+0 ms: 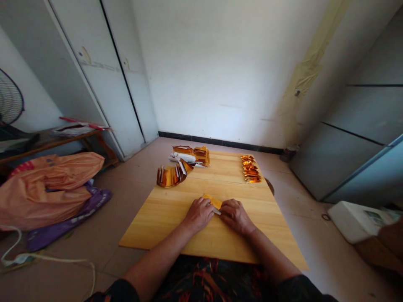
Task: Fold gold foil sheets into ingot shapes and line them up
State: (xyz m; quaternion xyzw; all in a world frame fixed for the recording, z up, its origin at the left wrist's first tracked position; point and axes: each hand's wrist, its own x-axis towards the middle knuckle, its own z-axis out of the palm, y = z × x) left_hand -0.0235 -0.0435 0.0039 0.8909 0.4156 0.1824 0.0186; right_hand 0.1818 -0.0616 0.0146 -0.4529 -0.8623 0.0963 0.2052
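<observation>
Near the middle of the wooden board (176,218), a small sheet of gold paper (213,200) with a pale underside lies between my two hands. My left hand (200,213) has its fingers closed on the sheet's left side. On the right side, the fingers of my right hand (235,214) pinch the same sheet. A whitish strip, like a folded or rolled edge, shows between my fingertips. My fingers cover the rest of the sheet's near part.
Gold and white paper stacks (171,174) sit at the board's far left. Shiny folded gold pieces (251,169) line up at the far right. Bags (53,184) lie left on the floor; a white box (355,220) stands right. Behind are a wall and cabinets.
</observation>
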